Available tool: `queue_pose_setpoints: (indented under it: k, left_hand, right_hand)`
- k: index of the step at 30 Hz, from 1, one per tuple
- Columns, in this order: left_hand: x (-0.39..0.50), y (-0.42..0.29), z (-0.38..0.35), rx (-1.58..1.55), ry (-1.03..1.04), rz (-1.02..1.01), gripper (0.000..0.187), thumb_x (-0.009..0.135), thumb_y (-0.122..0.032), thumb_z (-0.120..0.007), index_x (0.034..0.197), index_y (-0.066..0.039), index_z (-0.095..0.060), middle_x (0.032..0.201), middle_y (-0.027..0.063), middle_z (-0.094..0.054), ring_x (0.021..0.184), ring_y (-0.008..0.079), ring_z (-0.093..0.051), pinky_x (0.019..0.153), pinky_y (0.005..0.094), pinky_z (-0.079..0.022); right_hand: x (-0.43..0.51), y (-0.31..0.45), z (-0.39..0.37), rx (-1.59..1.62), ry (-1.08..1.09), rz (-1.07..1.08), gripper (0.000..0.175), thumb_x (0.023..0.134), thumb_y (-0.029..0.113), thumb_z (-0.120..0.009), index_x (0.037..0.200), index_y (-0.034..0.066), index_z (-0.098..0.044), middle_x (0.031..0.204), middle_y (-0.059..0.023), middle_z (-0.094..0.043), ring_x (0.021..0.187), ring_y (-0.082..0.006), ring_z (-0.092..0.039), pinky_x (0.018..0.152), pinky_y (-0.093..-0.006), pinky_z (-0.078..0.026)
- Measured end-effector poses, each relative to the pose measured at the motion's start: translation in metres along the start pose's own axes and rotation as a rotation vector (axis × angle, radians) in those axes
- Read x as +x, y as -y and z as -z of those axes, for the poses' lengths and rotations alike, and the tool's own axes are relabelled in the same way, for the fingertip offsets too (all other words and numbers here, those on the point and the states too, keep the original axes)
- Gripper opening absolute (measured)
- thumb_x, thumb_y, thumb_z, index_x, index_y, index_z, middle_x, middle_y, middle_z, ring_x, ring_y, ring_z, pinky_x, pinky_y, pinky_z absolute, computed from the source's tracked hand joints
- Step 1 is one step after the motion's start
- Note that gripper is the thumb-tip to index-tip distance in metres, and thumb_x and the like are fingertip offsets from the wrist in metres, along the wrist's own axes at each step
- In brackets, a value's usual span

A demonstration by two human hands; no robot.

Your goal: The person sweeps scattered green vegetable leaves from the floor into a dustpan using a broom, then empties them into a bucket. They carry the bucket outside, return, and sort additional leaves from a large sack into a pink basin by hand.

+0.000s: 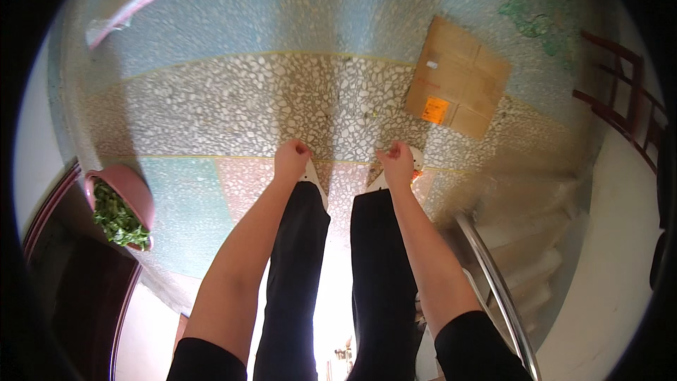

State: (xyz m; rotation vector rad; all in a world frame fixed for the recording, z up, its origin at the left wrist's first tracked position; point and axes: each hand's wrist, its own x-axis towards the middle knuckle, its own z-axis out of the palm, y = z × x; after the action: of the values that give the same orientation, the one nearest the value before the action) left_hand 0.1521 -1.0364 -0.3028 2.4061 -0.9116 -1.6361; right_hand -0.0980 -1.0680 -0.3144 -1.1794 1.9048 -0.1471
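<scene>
My left hand [293, 157] hangs over the terrazzo floor, just above the left shoe, its fingers curled together; whether anything small is between them cannot be told. My right hand [396, 159] is over the right shoe [416, 160], thumb and fingers bent towards each other, with no object visible in them. Both arms reach down in front of legs in black trousers [382, 243]. Beyond the right hand lies a flattened brown cardboard box [459, 78] with an orange label. At the left a pink basin [129, 188] holds chopped leafy greens [117, 217].
A pale sheet with a pink edge [143, 2] bears more greens at the top. A shiny metal handrail [494, 275] runs beside blurred stairs [529, 222] at the lower right. Dark red wooden furniture [629, 95] stands at the right, and a doorway [79, 275] at the lower left.
</scene>
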Motion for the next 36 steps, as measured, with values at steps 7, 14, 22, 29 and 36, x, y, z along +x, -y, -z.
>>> queue_pose_setpoints:
  k: [7, 14, 22, 29, 36]
  left_hand:
    - [0.103, 0.028, -0.077, -0.089, -0.221, -0.218, 0.015, 0.073, -0.007, -0.064, 0.087, -0.001, -0.059, 0.073, 0.0077, -0.061, 0.066, 0.0181, -0.059, 0.06, 0.0291, -0.047]
    - [0.11, 0.029, -0.097, -0.127, -0.259, -0.256, 0.023, 0.071, -0.002, -0.066, 0.092, -0.002, -0.057, 0.076, 0.007, -0.057, 0.066, 0.0168, -0.057, 0.06, 0.0278, -0.046]
    - [0.116, 0.031, -0.098, 0.072, -0.311, -0.455, 0.014, 0.072, -0.006, -0.066, 0.084, -0.005, -0.059, 0.078, 0.007, -0.054, 0.066, 0.0195, -0.055, 0.06, 0.0294, -0.046]
    - [0.119, 0.031, -0.095, 0.113, -0.296, -0.501, 0.009, 0.073, -0.007, -0.066, 0.077, -0.005, -0.059, 0.078, 0.0067, -0.052, 0.065, 0.021, -0.054, 0.059, 0.0305, -0.045]
    - [0.128, 0.029, -0.084, 0.161, -0.193, -0.59, 0.011, 0.067, -0.007, -0.067, 0.073, -0.005, -0.058, 0.082, 0.0078, -0.053, 0.08, 0.0272, -0.052, 0.067, 0.0353, -0.045]
  right_hand:
    - [0.086, -0.034, -0.075, -0.146, -0.126, 0.164, 0.052, 0.059, 0.013, -0.078, 0.102, 0.0029, -0.051, 0.095, -0.012, -0.048, 0.09, -0.0286, -0.049, 0.078, -0.0364, -0.041]
    - [0.087, -0.047, -0.088, -0.07, -0.052, 0.269, 0.037, 0.065, 0.012, -0.073, 0.095, 0.003, -0.053, 0.097, -0.0114, -0.05, 0.085, -0.0289, -0.052, 0.073, -0.0361, -0.044]
    - [0.096, -0.054, -0.094, -0.131, -0.076, 0.38, 0.023, 0.073, 0.012, -0.067, 0.09, 0.0034, -0.056, 0.09, -0.01, -0.053, 0.076, -0.026, -0.054, 0.066, -0.0333, -0.045]
    - [0.099, -0.058, -0.095, -0.156, -0.122, 0.519, 0.016, 0.077, 0.009, -0.064, 0.089, 0.002, -0.056, 0.085, -0.0091, -0.054, 0.066, -0.0212, -0.056, 0.057, -0.0299, -0.046]
    - [0.098, -0.049, -0.093, -0.21, -0.106, 0.584, 0.013, 0.076, 0.007, -0.062, 0.088, 0.0046, -0.057, 0.082, -0.0093, -0.054, 0.071, -0.0272, -0.055, 0.06, -0.0345, -0.045]
